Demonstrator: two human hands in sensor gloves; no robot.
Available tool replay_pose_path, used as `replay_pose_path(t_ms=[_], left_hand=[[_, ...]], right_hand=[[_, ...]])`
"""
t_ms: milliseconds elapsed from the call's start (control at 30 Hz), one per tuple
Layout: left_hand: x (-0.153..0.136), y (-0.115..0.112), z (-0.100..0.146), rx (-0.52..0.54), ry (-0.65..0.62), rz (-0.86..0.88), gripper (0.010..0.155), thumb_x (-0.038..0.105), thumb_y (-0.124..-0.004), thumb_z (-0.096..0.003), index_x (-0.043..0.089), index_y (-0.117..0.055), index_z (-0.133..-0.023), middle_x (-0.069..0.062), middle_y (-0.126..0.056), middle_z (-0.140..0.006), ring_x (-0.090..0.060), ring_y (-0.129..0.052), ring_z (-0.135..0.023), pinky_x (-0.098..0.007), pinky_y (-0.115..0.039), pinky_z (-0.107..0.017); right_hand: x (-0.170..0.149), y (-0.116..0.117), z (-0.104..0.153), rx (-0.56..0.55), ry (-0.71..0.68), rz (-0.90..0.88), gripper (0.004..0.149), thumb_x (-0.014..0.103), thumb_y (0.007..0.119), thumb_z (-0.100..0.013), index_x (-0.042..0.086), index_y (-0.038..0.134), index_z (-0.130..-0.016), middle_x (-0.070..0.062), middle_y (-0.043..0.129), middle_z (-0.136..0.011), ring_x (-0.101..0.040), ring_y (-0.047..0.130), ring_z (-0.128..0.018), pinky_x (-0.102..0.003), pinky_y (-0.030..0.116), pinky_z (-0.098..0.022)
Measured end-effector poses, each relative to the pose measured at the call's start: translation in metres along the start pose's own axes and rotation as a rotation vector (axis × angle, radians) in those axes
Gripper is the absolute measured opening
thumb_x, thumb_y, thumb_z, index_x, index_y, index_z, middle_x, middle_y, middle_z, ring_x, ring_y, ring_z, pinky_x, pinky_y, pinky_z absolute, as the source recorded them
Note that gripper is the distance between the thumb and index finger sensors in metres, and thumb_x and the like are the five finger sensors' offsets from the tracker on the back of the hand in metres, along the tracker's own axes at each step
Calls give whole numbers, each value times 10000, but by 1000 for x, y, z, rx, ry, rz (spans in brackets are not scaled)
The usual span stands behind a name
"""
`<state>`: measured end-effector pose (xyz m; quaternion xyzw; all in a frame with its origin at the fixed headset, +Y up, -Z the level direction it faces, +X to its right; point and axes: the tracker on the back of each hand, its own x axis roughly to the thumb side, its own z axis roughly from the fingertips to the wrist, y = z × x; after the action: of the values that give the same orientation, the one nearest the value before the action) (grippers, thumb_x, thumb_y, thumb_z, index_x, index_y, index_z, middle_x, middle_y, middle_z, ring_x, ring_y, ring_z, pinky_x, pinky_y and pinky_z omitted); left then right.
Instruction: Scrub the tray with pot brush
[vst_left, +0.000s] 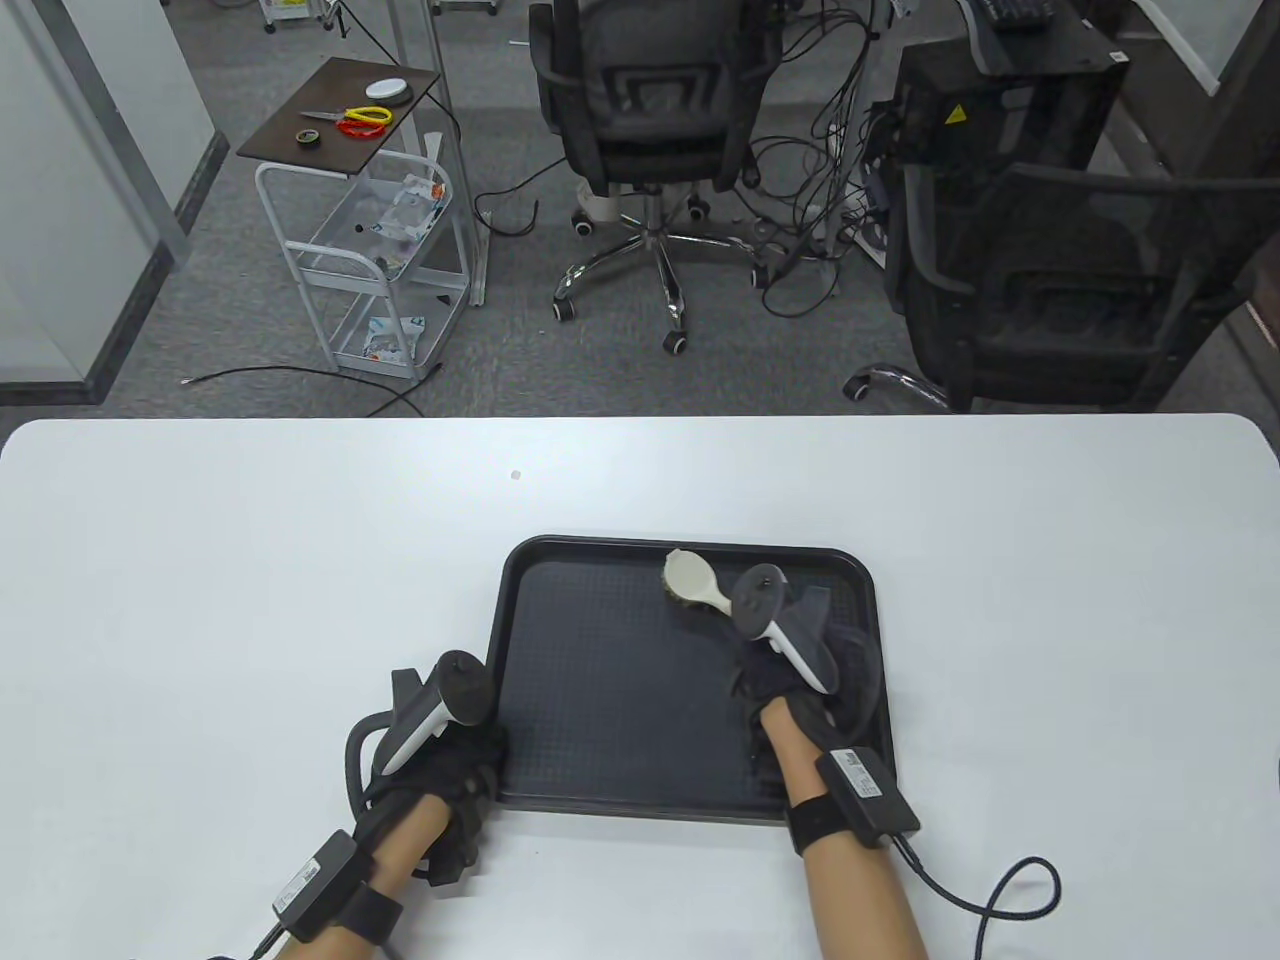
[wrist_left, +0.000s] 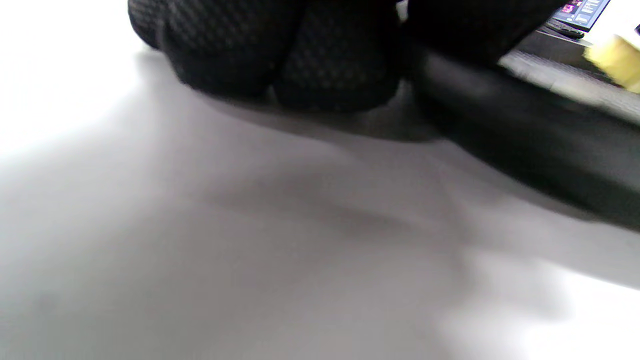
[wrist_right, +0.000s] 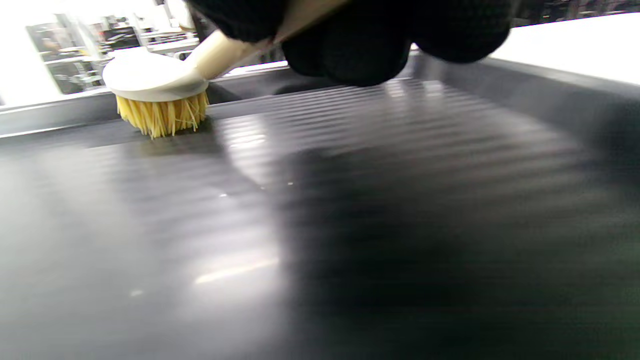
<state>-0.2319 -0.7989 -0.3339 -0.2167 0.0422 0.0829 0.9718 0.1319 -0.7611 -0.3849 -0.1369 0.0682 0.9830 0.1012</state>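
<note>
A black rectangular tray (vst_left: 610, 680) lies on the white table near the front edge. My right hand (vst_left: 775, 670) grips the cream handle of a pot brush (vst_left: 692, 582), whose round head sits at the tray's far middle. In the right wrist view the yellow bristles (wrist_right: 162, 116) press on the tray floor (wrist_right: 320, 225) next to its far wall. My left hand (vst_left: 465, 750) rests at the tray's near left corner, fingers against the rim. In the left wrist view my gloved fingers (wrist_left: 280, 55) lie on the table beside the tray rim (wrist_left: 525, 135).
The white table (vst_left: 250, 560) stretches wide on both sides of the tray. A black cable (vst_left: 1000, 890) trails from my right wrist over the table. Two office chairs (vst_left: 650, 110) and a small cart (vst_left: 370, 230) stand on the floor beyond the far edge.
</note>
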Motion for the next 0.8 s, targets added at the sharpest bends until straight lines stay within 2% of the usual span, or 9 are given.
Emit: replay_pose_path(t_ms=[167,300,367,500,600,800], left_hand=[[0,0,0,-1,0,0,761,503,-737,-449,136,-431,-1041,24,-899,-437,-197,-902,-382,-475,-653,-622],[0,0,0,-1,0,0,759,502,-736,-450,137,-432,-1041,24,-899,-437,-198,-902,-383,-475,-653,-623],[0,0,0,0,0,-1,760,503,-736,-449,136,-432,-1041,25,-899,-437,-196,-902,-382,-475,-653,-623],[0,0,0,0,1,-1,760,503,-736,-449,137,-432,-1041,25,-899,-437,-197,-902,-383,-475,-653,-622],[0,0,0,0,2,-2,759,504,-736,-449,138,-432,-1041,25,-899,-436,-196,-902,-382,-475,-654,-622],[0,0,0,-2,0,0,761,502,-737,-449,135,-430,-1041,23,-899,-437,-198,-902,-382,-476,-653,-622]], right_hand=[[-67,-16,2,-35,119,28,518,265,777,-475,323,690,-982,-91,764,-945,-273,878,-711,-476,789,-511],[-97,-26,1,-53,190,76,517,266,779,-475,323,694,-982,-91,765,-947,-270,879,-710,-474,791,-509],[-102,-29,0,-35,197,50,516,269,783,-473,325,700,-980,-99,764,-965,-277,879,-715,-477,787,-515],[-83,-35,2,-38,194,110,523,257,780,-479,288,691,-994,-70,794,-962,-277,863,-727,-477,768,-521],[-61,-40,6,-51,140,151,530,262,763,-487,282,662,-1008,-80,782,-948,-271,848,-732,-471,760,-523],[9,-39,27,-72,-80,91,536,273,754,-492,283,643,-1017,-75,776,-949,-287,886,-789,-510,780,-560]])
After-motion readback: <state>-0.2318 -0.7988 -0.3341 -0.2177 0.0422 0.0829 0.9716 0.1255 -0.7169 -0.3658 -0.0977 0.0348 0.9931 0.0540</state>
